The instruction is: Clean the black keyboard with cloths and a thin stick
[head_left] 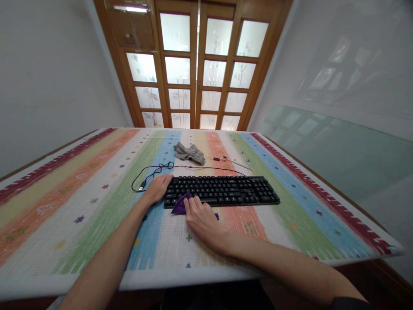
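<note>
A black keyboard (222, 189) lies flat on the striped tablecloth, its keys facing up. My left hand (158, 188) grips the keyboard's left end, with the fingertips near its upper left corner. Bunched in the fingers of my right hand (200, 216) is a purple cloth (179, 206), pressed against the lower left keys by the keyboard's front edge. Part of the cloth is hidden under that hand. Behind the keyboard runs its black cable (150, 168), looped at the left and ending in a USB plug (142, 185) beside my left hand.
A crumpled grey cloth (189, 153) rests beyond the keyboard. To its right are a small dark piece (217, 159) and a thin rod (238, 164). The striped tablecloth (106, 206) covers the table. A wall stands on each side, and wooden glazed doors (195, 64) at the far end.
</note>
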`<control>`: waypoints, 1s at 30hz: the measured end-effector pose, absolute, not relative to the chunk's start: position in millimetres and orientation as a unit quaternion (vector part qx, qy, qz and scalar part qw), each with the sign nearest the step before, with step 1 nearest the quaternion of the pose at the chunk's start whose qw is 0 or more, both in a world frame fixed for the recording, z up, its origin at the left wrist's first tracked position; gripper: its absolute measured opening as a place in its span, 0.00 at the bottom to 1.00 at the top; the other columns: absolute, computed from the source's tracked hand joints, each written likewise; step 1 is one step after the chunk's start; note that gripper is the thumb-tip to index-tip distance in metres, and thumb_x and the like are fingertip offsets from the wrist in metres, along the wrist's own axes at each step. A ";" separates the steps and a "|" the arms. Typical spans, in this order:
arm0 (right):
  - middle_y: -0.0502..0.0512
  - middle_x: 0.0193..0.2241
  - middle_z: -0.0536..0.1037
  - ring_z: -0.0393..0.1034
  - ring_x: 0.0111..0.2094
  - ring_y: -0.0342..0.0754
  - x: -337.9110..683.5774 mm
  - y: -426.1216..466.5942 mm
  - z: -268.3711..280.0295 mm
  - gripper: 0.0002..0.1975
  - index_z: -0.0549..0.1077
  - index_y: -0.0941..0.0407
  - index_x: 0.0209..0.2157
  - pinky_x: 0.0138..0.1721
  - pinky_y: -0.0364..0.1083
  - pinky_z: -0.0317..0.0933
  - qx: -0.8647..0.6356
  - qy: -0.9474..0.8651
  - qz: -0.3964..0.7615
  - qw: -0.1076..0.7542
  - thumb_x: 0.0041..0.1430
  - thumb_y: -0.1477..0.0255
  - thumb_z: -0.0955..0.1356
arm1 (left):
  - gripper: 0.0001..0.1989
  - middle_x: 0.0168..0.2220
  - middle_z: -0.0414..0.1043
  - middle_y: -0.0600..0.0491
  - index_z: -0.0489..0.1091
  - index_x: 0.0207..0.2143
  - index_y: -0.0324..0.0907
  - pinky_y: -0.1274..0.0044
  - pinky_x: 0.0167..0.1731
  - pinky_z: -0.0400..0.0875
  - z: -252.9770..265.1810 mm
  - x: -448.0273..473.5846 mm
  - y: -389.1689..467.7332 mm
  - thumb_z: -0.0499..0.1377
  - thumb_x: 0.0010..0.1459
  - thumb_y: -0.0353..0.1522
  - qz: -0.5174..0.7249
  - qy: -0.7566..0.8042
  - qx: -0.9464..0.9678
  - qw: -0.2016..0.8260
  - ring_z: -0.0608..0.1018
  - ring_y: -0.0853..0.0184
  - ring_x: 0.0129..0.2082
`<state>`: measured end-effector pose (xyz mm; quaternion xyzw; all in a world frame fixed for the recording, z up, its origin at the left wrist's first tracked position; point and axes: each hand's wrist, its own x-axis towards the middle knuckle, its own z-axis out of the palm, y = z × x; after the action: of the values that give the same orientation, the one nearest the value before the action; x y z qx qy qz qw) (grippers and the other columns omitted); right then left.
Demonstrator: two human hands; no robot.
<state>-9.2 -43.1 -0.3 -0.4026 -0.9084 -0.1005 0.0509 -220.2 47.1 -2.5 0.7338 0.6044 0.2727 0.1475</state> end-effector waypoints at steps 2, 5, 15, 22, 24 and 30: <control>0.69 0.40 0.74 0.67 0.40 0.54 -10.7 -47.4 0.1 0.19 0.64 0.70 0.56 0.29 0.48 0.66 -0.416 -0.901 -0.111 0.050 0.65 0.83 0.60 | 0.26 0.39 0.78 0.46 0.68 0.33 0.45 0.64 0.51 0.68 -2.9 -220.6 47.6 0.36 0.65 0.47 0.274 0.603 0.735 0.148 0.78 0.56 0.45; 0.69 0.40 0.74 0.66 0.39 0.54 -13.2 -52.5 0.1 0.21 0.64 0.71 0.57 0.28 0.47 0.66 -0.429 -0.894 -0.125 0.040 0.64 0.83 0.60 | 0.25 0.39 0.78 0.47 0.68 0.33 0.45 0.65 0.51 0.68 -4.0 -221.1 48.5 0.37 0.65 0.47 0.274 0.599 0.738 0.147 0.78 0.56 0.45; 0.67 0.40 0.73 0.66 0.40 0.53 11.0 -48.0 5.4 0.15 0.69 0.67 0.49 0.28 0.47 0.67 -0.412 -0.903 -0.120 0.024 0.64 0.85 0.59 | 0.26 0.41 0.79 0.47 0.71 0.35 0.45 0.66 0.52 0.67 -1.9 -219.8 47.9 0.37 0.66 0.47 0.264 0.605 0.736 0.149 0.77 0.57 0.46; 0.67 0.41 0.74 0.66 0.43 0.56 17.6 -36.6 17.0 0.12 0.75 0.64 0.41 0.29 0.49 0.68 -0.363 -0.927 -0.094 0.011 0.68 0.78 0.60 | 0.28 0.41 0.79 0.47 0.71 0.37 0.45 0.65 0.51 0.68 -1.4 -220.5 47.4 0.37 0.66 0.48 0.267 0.605 0.734 0.155 0.78 0.56 0.46; 0.66 0.41 0.74 0.66 0.44 0.56 13.1 -32.0 20.8 0.12 0.76 0.62 0.41 0.31 0.48 0.68 -0.352 -0.932 -0.087 0.018 0.69 0.77 0.60 | 0.27 0.41 0.79 0.47 0.71 0.37 0.45 0.65 0.51 0.68 -1.6 -220.6 47.4 0.37 0.66 0.47 0.269 0.605 0.733 0.156 0.78 0.56 0.45; 0.64 0.40 0.76 0.68 0.43 0.52 7.7 -17.7 25.3 0.10 0.76 0.63 0.41 0.32 0.46 0.68 -0.356 -0.932 -0.067 0.034 0.68 0.78 0.62 | 0.27 0.41 0.79 0.47 0.71 0.36 0.45 0.65 0.52 0.68 -0.5 -219.5 47.0 0.37 0.65 0.47 0.268 0.609 0.731 0.152 0.78 0.56 0.46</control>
<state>7.7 -17.7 25.3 -0.3558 -0.9316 -0.0666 0.0340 -219.6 47.0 -0.5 0.7306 0.6094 0.2677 0.1525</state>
